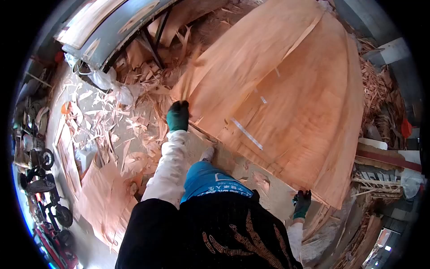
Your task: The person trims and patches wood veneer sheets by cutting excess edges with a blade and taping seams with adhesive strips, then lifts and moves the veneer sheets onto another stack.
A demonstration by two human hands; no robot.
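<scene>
A large, thin wood veneer sheet (286,103) spreads across the upper right, with short white tape strips on its surface. My left hand (178,116), in a green and black glove, is closed on the sheet's near left corner. At the near right part of the same edge, my right hand (302,204), gloved alike, has its fingers wrapped round the veneer. A narrow strip of veneer (192,74) sticks up beyond my left hand, blurred. The palms and thumbs are mostly hidden.
Veneer scraps (105,121) litter the floor at the left, and a larger loose piece (105,199) lies at the lower left. A metal-framed table (112,33) stands at the upper left. Motorcycles (51,197) are parked far left. Shavings (380,94) are heaped at the right.
</scene>
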